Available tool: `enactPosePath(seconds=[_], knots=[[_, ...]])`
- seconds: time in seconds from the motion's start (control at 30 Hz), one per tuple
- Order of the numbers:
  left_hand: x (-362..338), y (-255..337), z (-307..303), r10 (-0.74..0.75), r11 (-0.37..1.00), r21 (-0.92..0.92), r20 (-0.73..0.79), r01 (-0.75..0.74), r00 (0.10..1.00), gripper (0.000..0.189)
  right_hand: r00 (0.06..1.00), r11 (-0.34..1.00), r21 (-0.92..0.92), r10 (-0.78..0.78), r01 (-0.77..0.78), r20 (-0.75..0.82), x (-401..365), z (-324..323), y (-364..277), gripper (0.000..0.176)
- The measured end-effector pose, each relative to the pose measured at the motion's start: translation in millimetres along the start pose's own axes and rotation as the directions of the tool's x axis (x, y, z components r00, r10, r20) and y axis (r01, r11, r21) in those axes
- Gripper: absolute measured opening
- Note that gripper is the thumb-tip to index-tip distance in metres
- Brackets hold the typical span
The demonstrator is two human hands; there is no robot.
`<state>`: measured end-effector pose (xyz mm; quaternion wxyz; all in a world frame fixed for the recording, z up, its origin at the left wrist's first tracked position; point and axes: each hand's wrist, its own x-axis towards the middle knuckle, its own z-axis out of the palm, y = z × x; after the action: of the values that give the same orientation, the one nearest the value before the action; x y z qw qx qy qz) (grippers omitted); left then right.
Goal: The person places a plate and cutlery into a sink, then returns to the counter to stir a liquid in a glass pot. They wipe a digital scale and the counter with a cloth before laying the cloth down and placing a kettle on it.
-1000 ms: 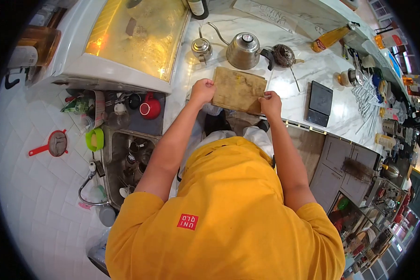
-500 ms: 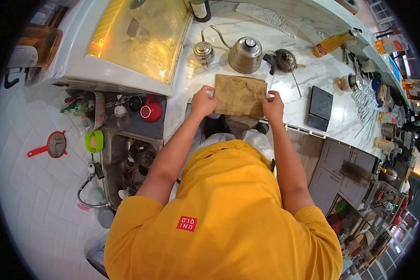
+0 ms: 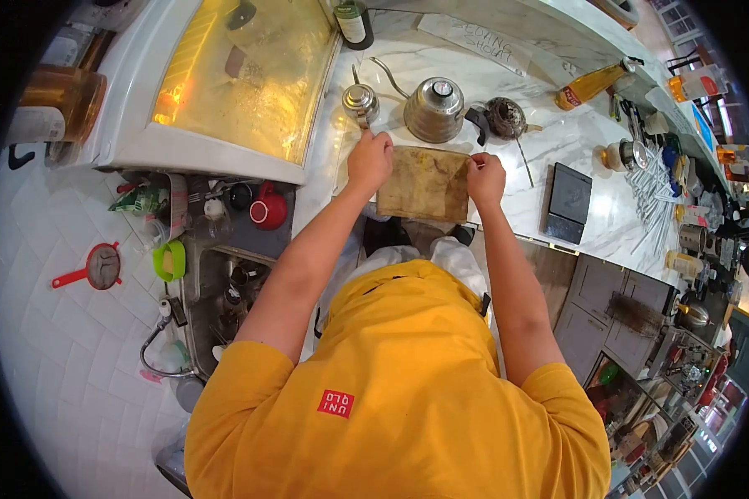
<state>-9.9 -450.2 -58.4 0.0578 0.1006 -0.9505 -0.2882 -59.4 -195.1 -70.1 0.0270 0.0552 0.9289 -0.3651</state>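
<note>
A brown, stained, folded cloth lies at the near edge of the marble counter, its lower edge reaching the counter's edge. My left hand pinches its far left corner. At the far right corner, the fingers of my right hand are closed on the cloth too. Just beyond it stands a steel gooseneck kettle. A smaller steel pot with a thin spout is right behind my left hand. Right of the kettle sits a dark, round, patterned vessel, and a thin stick lies near it.
A black flat device, perhaps a scale, lies to the right. Bottles and loose utensils line the far right. On the left are a lit glass-fronted case, a red mug and a sink with dishes.
Both hands have shifted from the cloth's side edges to its far corners and now pinch it there. The whole view has moved slightly, so the counter items appear lower.
</note>
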Motion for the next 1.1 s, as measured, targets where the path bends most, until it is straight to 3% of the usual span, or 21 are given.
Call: enactPosePath(seconds=[0.1, 0.27, 0.4, 0.5, 0.67, 0.8, 0.9, 1.0, 1.1], knots=[[-4.5, -2.9, 7.0, -0.031, 0.998, -0.05, -0.112, 0.025, 0.993, 0.007, 0.998, 0.999, 0.017, -0.048, 0.048, -0.029, 2.1, 1.9, 1.5, 0.015], [-7.7, -4.4, 10.3, -0.177, 0.981, -0.091, -0.068, 0.171, 0.982, 0.01, 0.998, 0.998, -0.051, 0.046, -0.044, 0.04, 9.7, 4.1, -0.4, 0.016], [-6.6, -6.6, 16.8, -0.211, 0.977, -0.053, -0.121, 0.205, 0.97, 0.023, 0.999, 0.998, -0.062, 0.03, -0.028, 0.028, 8.8, 5.0, 0.6, 0.02], [-11.4, -6.0, 18.3, -0.278, 0.959, -0.075, -0.065, 0.273, 0.958, 0.031, 1.0, 0.993, -0.117, 0.006, -0.002, 0.03, 11.5, 5.0, 2.5, 0.022], [-5.6, 1.1, 22.3, -0.254, 0.95, -0.226, -0.145, 0.218, 0.956, 0.03, 0.998, 0.98, -0.197, 0.025, -0.012, 0.061, 8.4, 10.9, 7.9, 0.023], [-1.8, -0.5, 25.2, -0.23, 0.953, -0.245, -0.199, 0.179, 0.953, 0.027, 0.974, 0.982, -0.128, 0.159, -0.139, 0.159, 5.7, -0.2, -1.6, 0.019], [-5.1, -6.0, 25.7, -0.267, 0.917, -0.345, -0.158, 0.201, 0.95, 0.029, 0.987, 0.987, -0.124, 0.116, -0.102, 0.113, 6.4, 6.9, 3.3, 0.02], [-9.9, -8.5, 19.7, -0.273, 0.927, -0.302, -0.142, 0.221, 0.951, 0.041, 0.998, 0.991, -0.123, 0.049, -0.043, 0.046, 2.4, 8.8, 10.1, 0.023], [-31.2, -1.8, -5.4, -0.305, 0.943, -0.136, 0.01, 0.303, 0.952, 0.054, 0.998, 0.997, -0.074, 0.041, -0.037, 0.05, 0.2, 8.1, 10.1, 0.033]])
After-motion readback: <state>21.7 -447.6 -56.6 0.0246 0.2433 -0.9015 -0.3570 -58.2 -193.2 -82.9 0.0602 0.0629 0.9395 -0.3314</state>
